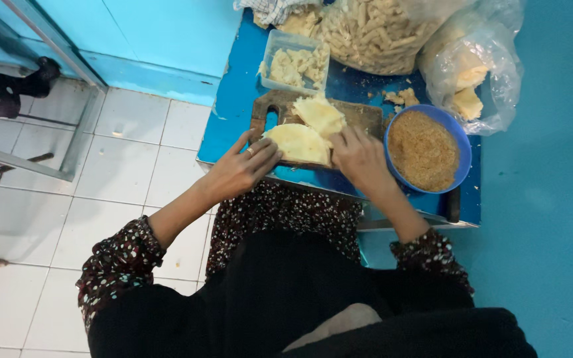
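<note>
Blue bowl [460,142], pale yellow wrapper [298,142]

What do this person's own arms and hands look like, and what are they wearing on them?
Both arms wear dark sleeves speckled with small white and reddish dots, pushed up so the forearms are bare. The left hand has a ring on one finger. The right hand shows no jewellery.

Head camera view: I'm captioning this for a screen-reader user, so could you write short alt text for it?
Seen from above, a person's left hand and right hand press a pale round wrapper on a wooden cutting board at the edge of a blue table. Beside it stand a blue bowl of brown crumbs, a clear tub and plastic bags.
</note>
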Motion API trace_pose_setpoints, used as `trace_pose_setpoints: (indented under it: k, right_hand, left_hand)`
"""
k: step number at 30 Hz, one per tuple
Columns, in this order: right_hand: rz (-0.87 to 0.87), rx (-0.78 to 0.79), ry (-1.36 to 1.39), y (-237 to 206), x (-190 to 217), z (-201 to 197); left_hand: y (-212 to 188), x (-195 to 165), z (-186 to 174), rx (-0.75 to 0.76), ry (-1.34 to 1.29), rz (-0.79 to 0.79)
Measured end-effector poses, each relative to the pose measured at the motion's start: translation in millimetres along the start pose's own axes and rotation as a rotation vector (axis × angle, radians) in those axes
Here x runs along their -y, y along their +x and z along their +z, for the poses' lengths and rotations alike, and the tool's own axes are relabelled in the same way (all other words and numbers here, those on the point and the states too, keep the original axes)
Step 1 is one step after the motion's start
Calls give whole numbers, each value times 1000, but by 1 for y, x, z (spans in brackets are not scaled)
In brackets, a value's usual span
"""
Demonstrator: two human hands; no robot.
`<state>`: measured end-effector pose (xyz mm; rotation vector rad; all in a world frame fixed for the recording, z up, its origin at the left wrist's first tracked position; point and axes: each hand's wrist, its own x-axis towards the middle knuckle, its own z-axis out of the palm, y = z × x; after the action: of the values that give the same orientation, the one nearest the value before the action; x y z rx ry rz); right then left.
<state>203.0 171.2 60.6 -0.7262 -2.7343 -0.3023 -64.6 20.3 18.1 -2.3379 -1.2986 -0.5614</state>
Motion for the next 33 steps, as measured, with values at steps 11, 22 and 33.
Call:
trace_pose_setpoints:
  k: [11, 22, 33]
  right_hand:
    - [-54, -47, 24, 88, -70, -64]
    - [-152, 7, 285, 103, -45, -124]
    - [-310, -259, 245, 21, 5, -25]
  left_hand:
    - [37, 41, -13, 40, -419, -318]
    - [106, 37, 22, -131, -808, -634]
    - [16, 27, 9, -75, 272, 8]
